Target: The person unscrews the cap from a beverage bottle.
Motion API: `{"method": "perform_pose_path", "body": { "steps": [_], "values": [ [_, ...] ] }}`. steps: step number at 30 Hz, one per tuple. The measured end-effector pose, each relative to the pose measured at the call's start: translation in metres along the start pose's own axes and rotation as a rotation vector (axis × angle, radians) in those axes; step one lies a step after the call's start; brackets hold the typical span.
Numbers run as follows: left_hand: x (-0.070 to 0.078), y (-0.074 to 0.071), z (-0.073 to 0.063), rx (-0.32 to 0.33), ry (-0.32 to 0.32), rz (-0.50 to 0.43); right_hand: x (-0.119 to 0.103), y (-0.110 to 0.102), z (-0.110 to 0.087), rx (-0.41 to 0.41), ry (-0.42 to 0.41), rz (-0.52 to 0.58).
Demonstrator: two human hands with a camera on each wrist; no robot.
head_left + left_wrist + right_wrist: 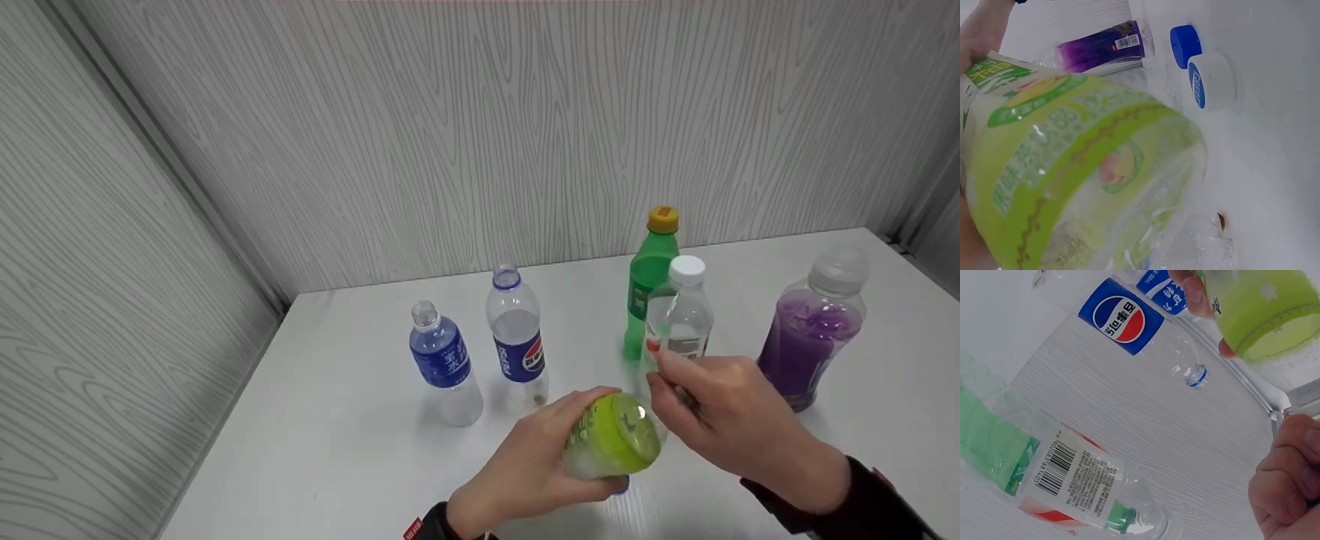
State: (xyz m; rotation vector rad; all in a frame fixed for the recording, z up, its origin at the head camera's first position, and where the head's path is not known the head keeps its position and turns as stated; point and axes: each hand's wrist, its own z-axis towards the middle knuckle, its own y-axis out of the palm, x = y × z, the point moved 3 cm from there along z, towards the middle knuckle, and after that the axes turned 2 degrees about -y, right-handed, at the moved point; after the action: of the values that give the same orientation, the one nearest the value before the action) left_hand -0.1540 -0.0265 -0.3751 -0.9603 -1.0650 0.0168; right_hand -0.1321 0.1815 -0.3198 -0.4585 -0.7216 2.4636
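Note:
In the head view my left hand (536, 457) grips a clear plastic bottle with a yellow-green label (604, 439) and holds it tilted above the table. Its wide clear end lies close to the camera in the left wrist view, where the printed label (1061, 129) fills much of the picture. Just right of the bottle, my right hand (739, 420) has curled fingers with thumb and index close together. Whether a small thing sits between them cannot be told. Behind that hand stands a clear bottle with a white cap (687, 270).
Uncapped bottles with a blue label (442, 364) and a Pepsi label (519, 356) stand left on the white table (322, 420). A yellow-capped green bottle (651, 277) stands behind; a purple-filled bottle (806, 337) stands right. A blue cap (1185, 46) and a white cap (1212, 81) lie together.

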Motion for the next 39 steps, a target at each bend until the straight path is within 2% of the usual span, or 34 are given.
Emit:
{"method": "perform_pose_path", "body": {
  "steps": [7,10,12,14,20,23,26,29,32,34,39],
  "values": [
    [-0.001,-0.002,-0.001,-0.072,0.031,-0.103,0.0,-0.002,0.001,0.043,-0.233,0.055],
    [-0.001,-0.002,-0.001,-0.084,0.034,-0.117,0.0,-0.003,0.001,0.045,-0.279,0.062],
    [-0.001,-0.002,-0.001,-0.072,0.024,-0.111,0.0,-0.004,0.002,0.033,-0.239,0.038],
    [-0.001,-0.002,0.0,-0.043,0.01,-0.072,0.0,-0.004,0.002,0.01,-0.152,-0.004],
    [0.001,0.002,0.002,0.048,-0.045,0.097,-0.002,-0.003,0.0,-0.104,0.257,-0.117],
    [0.003,0.004,0.001,0.107,-0.031,0.207,-0.003,-0.001,0.0,-0.145,0.416,-0.121],
    [0.005,0.006,0.0,0.183,0.017,0.343,-0.003,0.001,0.001,-0.153,0.507,-0.123],
    [0.006,0.007,-0.002,0.254,0.064,0.455,-0.003,0.002,0.001,-0.131,0.528,-0.134],
    [0.007,0.008,-0.003,0.279,0.08,0.481,-0.004,0.003,0.001,-0.095,0.497,-0.133],
    [0.007,0.008,-0.002,0.265,0.077,0.44,-0.004,0.003,0.0,-0.058,0.447,-0.12],
    [0.007,0.005,-0.001,0.166,0.043,0.257,-0.006,0.001,-0.001,0.025,0.286,-0.069]
  ]
}}
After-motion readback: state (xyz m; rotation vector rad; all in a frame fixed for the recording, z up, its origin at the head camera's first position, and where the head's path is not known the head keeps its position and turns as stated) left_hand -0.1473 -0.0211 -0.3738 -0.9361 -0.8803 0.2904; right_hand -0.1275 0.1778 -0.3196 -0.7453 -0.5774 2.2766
